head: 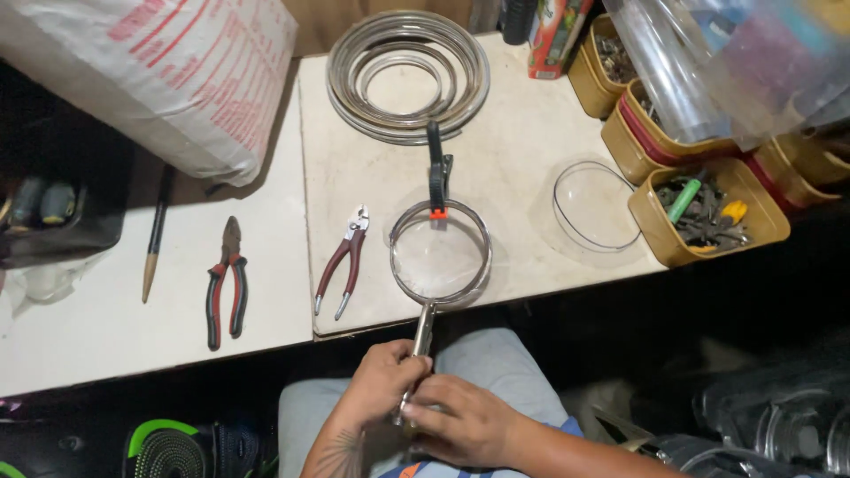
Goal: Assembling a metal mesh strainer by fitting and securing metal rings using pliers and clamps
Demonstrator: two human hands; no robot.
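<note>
A: What does the head view show of the person's 2 hands?

B: Both sit low in the picture, over the lap. The left hand (376, 376) has its fingers closed around a metal handle (422, 335), and the right hand (465, 420) pinches the same handle at its lower end, fingers narrow and curled on it.

A: And where does the handle lead?

B: Up to a metal ring (440, 251) lying flat at the near edge of the table (522, 168). A black spring clamp (437, 173) with an orange tip grips the far side of the ring.

A: What lies around it?

B: Just left of the ring are small pliers (343, 262) with dark red grips. Farther left, on a second white slab, lie larger pliers (227, 281) with red and black grips and a thin stick-like tool (156, 234). Behind the clamp is a coil of metal strip (407, 75). To the right, a clear round disc (597, 205) lies near the edge, beside several yellow tubs (708, 212) of small parts. A large white sack (168, 71) fills the upper left corner.
</note>
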